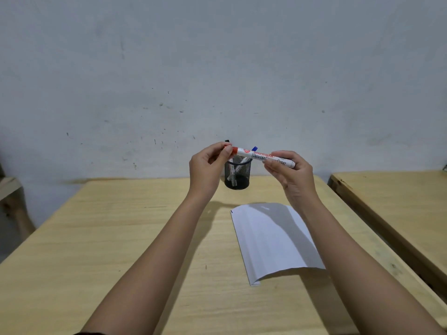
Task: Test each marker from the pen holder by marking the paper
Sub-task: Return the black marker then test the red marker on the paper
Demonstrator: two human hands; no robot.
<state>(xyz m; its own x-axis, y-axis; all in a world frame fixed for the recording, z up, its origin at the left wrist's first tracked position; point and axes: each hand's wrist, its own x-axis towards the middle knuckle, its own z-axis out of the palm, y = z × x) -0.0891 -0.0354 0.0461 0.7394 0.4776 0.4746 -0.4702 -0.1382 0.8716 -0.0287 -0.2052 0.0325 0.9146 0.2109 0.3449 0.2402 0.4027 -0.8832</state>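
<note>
Held level above the desk: a white cylindrical plastic board marker with a red cap (262, 157), spanning between both hands. Left hand (208, 166) pinched shut on the red cap end; right hand (291, 174) closed around the white barrel's tail. Long axis running left to right, cap end slightly higher. Just behind and below the hands, a round black wire-mesh pen holder (237, 175) with black-tipped and blue-tipped markers upright. Below the right forearm, a smooth white paper sheet (268, 240), curling, flat on the pale wood-grain desk (116, 238).
</note>
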